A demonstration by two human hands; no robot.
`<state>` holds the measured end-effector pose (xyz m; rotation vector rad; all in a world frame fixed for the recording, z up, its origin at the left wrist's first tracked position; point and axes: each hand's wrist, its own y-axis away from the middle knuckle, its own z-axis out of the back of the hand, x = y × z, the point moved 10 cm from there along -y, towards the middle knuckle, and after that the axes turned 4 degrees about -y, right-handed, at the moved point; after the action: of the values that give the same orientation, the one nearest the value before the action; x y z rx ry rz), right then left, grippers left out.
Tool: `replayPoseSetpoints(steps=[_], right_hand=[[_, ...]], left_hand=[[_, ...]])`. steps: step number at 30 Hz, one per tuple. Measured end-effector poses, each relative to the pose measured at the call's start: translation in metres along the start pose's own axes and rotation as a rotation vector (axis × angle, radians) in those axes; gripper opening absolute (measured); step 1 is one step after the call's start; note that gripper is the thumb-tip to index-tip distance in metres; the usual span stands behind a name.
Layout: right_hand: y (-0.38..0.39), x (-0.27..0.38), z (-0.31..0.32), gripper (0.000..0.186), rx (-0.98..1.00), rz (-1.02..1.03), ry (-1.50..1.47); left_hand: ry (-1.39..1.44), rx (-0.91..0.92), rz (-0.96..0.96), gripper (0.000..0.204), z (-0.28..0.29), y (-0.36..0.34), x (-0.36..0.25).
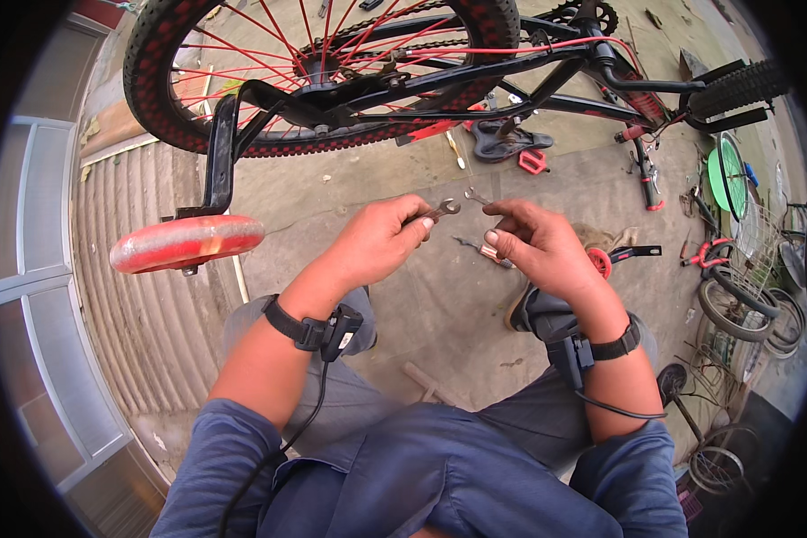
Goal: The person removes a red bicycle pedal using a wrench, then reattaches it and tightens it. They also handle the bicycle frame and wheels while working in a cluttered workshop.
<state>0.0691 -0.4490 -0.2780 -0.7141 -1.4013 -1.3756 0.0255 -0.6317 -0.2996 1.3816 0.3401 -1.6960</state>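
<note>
your left hand (381, 240) has its fingers curled tight around the shank of a small dark wrench (441, 212), whose open head pokes out past the thumb toward the middle. your right hand (533, 244) is pinched rather than fisted: thumb and forefinger close on a thin silver wrench (476, 195), the other fingers folded loosely beneath. the two tool heads sit just apart, near each other, above the concrete floor (439, 314).

on the ground just beyond your hands lies another spanner (477, 250), partly hidden by your right fingers. farther out, a red pedal (533, 160) rests beside a black saddle (502, 142). to your left a red training wheel (186, 243) hangs on a black bracket below the black-and-red rear wheel (323, 63) of the bike (529, 76).

at the far right a wire basket (755, 235) stands by a green disc (728, 172); what it holds you cannot tell.
</note>
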Motion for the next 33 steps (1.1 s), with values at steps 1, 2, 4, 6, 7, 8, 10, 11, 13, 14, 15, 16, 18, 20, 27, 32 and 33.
replayPoseSetpoints(steps=[1,2,4,6,7,8,10,11,13,14,15,16,18,20,27,32,33], right_hand=[[0.0,-0.001,-0.002,0.035,0.016,-0.012,-0.031],[0.0,-0.001,-0.005,0.034,0.034,-0.024,-0.062],[0.0,-0.003,-0.008,0.03,0.062,-0.047,-0.091],[0.001,-0.005,-0.012,0.027,0.088,-0.068,-0.098],[0.001,-0.007,-0.014,0.025,0.101,-0.076,-0.092],[0.001,-0.01,-0.015,0.023,0.109,-0.099,-0.075],[0.002,-0.015,-0.016,0.021,0.111,-0.118,-0.098],[0.002,-0.02,-0.016,0.021,0.113,-0.14,-0.11],[0.001,-0.033,-0.012,0.02,0.098,-0.168,-0.088],[0.0,-0.041,-0.011,0.02,0.096,-0.166,-0.101],[-0.003,-0.054,-0.01,0.02,0.08,-0.19,-0.061],[-0.007,-0.068,-0.009,0.02,0.067,-0.199,-0.039],[-0.015,-0.106,-0.007,0.025,0.047,-0.211,0.0],[-0.024,-0.164,-0.019,0.024,0.018,-0.328,-0.053],[-0.008,-0.328,-0.072,0.025,0.042,-0.696,0.032],[-0.012,-0.36,-0.086,0.028,0.122,-0.6,0.39],[-0.012,-0.364,-0.085,0.029,0.129,-0.601,0.44]], left_hand=[[0.004,0.058,0.014,0.022,-0.014,0.0,-0.003],[0.014,0.118,0.029,0.021,-0.027,0.001,-0.004],[0.043,0.178,0.026,0.021,-0.044,0.002,-0.008],[0.082,0.18,-0.01,0.022,-0.054,0.002,-0.012],[0.081,0.186,-0.014,0.022,-0.058,0.002,-0.012],[0.078,0.19,-0.018,0.022,-0.06,0.002,-0.011],[0.02,0.223,-0.015,0.022,-0.065,0.001,-0.008],[-0.035,0.251,-0.009,0.022,-0.069,0.002,-0.006],[-0.235,0.204,-0.067,0.023,-0.065,0.002,-0.009],[-0.378,0.129,-0.131,0.024,-0.059,0.003,-0.015],[-0.527,0.08,-0.179,0.025,-0.056,0.005,-0.02],[-0.552,0.081,-0.16,0.026,-0.054,0.005,-0.017],[-0.606,0.142,-0.113,0.03,-0.057,0.006,-0.01],[-0.587,0.234,-0.15,0.032,-0.067,0.012,-0.01],[-0.657,0.386,-0.187,0.032,-0.082,0.028,-0.013],[-0.66,0.397,-0.125,0.038,-0.076,0.025,-0.014],[-0.653,0.398,-0.117,0.038,-0.075,0.024,-0.015]])
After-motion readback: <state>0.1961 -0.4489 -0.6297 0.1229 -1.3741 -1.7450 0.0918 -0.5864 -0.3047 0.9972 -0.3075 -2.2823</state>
